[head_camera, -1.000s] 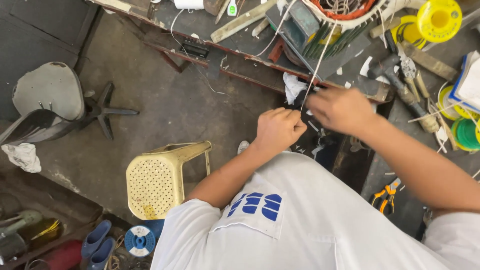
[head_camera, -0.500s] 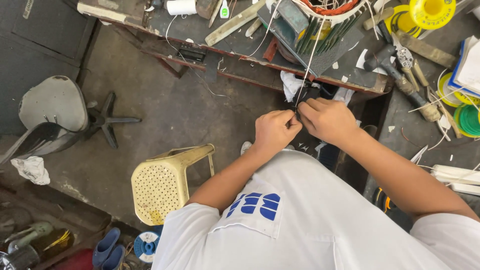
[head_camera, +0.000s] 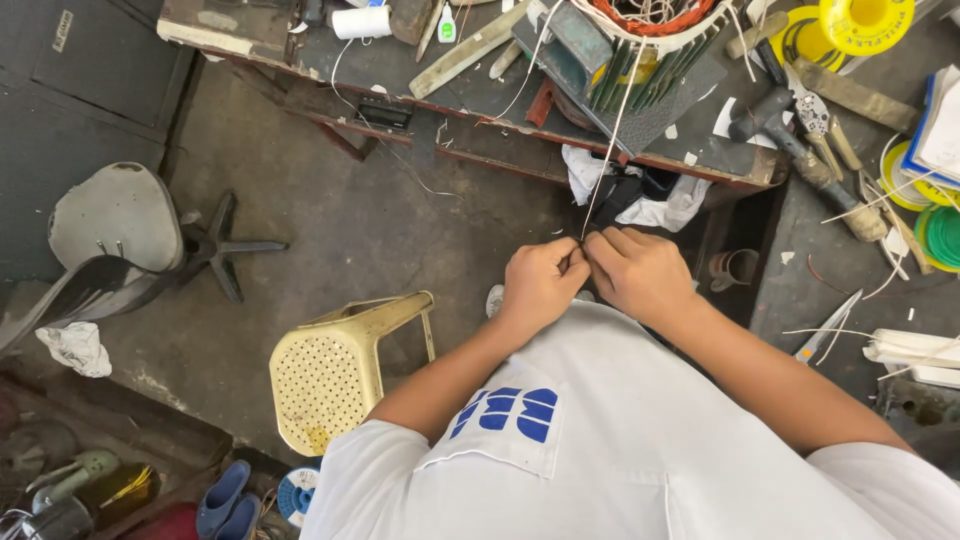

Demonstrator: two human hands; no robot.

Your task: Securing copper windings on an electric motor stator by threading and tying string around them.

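My left hand [head_camera: 540, 283] and my right hand [head_camera: 643, 274] meet in front of my chest, fingertips pinched together on a thin white string [head_camera: 607, 150]. The string runs up from my fingers to a round motor stator with orange windings [head_camera: 650, 18] on the workbench [head_camera: 440, 75]. Both hands are closed around the string's lower end. I wear a white shirt with a blue chest patch.
A yellow plastic stool [head_camera: 340, 370] lies tipped on the floor to my left, beside an overturned office chair [head_camera: 120, 245]. Hammer [head_camera: 800, 150], yellow spool [head_camera: 865, 20], green wire coil [head_camera: 940, 235], scissors [head_camera: 830, 325] and white rags [head_camera: 640, 195] crowd the benches.
My right hand has drawn back from the bench edge toward my chest and joined my left hand. The string now stretches longer from the stator down to my fingers.
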